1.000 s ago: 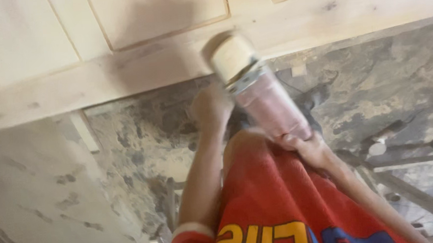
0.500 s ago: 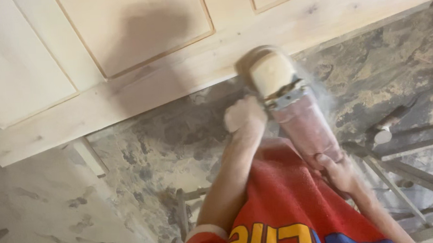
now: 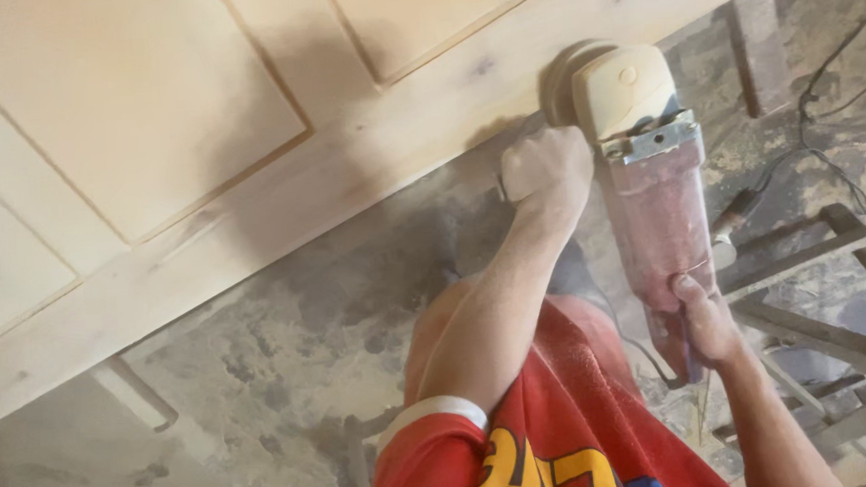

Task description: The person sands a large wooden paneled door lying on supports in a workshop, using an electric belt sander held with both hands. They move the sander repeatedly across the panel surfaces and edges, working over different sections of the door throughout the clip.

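Observation:
A dusty angle grinder [image 3: 650, 190] with a red body and a pale head presses its sanding disc [image 3: 568, 80] against the lower edge of a bare wooden panelled door [image 3: 196, 138]. My left hand [image 3: 547, 171] is closed around the grinder's side handle, just below the door's edge. Further down, my right hand [image 3: 703, 322] grips the rear of the red body. Both forearms and hands are coated in fine dust. My red shirt fills the bottom middle.
A dust-covered concrete floor [image 3: 289, 353] lies below the door. Metal bars of a stand [image 3: 815, 260] sit at the right, with black cables [image 3: 844, 88] trailing across the floor above them. A metal leg [image 3: 137, 397] shows under the door at the left.
The grinder and both hands have travelled to the right along the door's lower edge, and the view has shifted with them.

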